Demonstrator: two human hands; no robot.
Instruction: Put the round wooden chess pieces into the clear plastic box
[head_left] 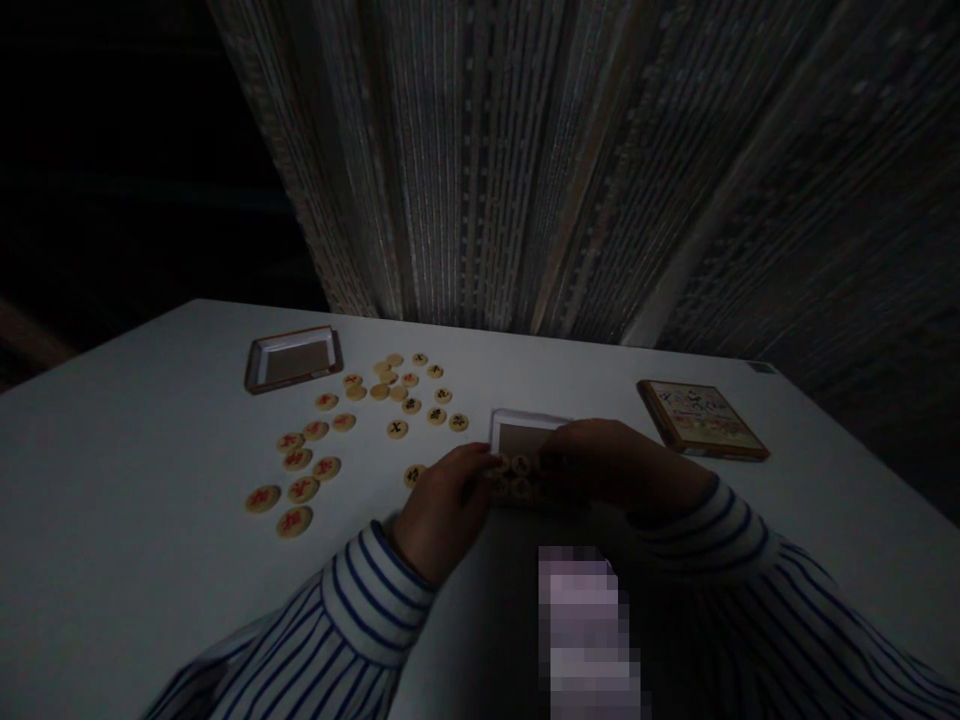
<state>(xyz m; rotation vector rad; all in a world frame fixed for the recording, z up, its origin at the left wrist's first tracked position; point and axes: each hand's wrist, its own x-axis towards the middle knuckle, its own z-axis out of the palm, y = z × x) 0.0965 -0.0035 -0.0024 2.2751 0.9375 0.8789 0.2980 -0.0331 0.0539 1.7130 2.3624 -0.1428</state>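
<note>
Both hands are at the open tray [517, 438] in the middle of the counter [150, 480], where several round pieces [521, 464] lie in its near part. The left hand [448, 505] has its fingers bent at the tray's left edge; whether they grip a piece, I cannot tell. The right hand [611, 462] covers the right part, its fingers too dark to judge. Pressing on the rim could perhaps tilt the tray and disturb the pieces; a careless left wrist could push the loose piece [415, 475] just beside it. Scattered discs [303, 488] limit the left side; more open room lies before the closed box [697, 412] at right.
</note>
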